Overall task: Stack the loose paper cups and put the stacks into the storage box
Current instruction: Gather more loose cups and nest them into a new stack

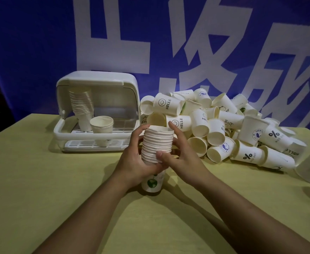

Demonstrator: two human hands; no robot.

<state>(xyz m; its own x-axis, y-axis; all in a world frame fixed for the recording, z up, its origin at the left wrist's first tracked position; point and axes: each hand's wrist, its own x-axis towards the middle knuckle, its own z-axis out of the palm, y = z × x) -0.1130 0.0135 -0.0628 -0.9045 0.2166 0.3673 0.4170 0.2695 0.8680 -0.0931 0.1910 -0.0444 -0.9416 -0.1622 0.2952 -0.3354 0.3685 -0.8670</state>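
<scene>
Both hands grip cup stack point(157, 145) upright between them: left hand point(136, 162), right hand point(180, 158).

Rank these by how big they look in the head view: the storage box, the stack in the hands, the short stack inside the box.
1. storage box, clearly largest.
2. stack in the hands, though it sits nearer the camera, which inflates it.
3. short stack inside the box, smallest.
</scene>
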